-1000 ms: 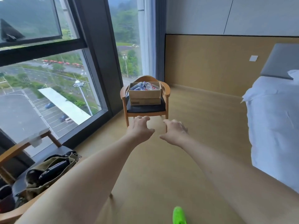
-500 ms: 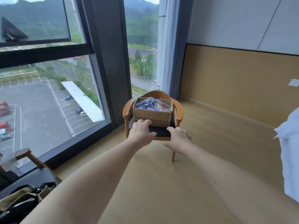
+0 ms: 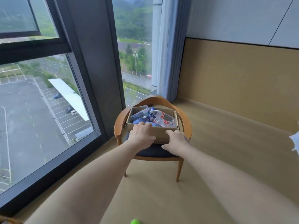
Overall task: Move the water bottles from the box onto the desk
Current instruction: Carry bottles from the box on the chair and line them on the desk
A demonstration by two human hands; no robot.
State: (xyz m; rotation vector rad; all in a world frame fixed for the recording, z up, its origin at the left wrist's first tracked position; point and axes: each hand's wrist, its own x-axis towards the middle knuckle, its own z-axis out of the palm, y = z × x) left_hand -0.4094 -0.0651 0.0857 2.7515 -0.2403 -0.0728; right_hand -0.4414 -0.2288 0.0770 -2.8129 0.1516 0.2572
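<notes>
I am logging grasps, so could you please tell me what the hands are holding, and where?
Cannot be told for certain: both the left hand and right hand lie at the cardboard box's near wall, fingers curled.

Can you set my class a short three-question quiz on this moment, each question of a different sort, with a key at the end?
1. True or false: the cardboard box stands on the floor.
2. Multiple choice: the water bottles are (A) on a desk, (B) lying in the box, (C) in the person's hands.
3. Short answer: where are the left hand and the right hand?

Key
1. False: it stands on the seat of the wooden chair.
2. B.
3. Both are at the near side of the box; the left hand's fingers reach its top edge. Whether either hand grips yet cannot be told.
</notes>
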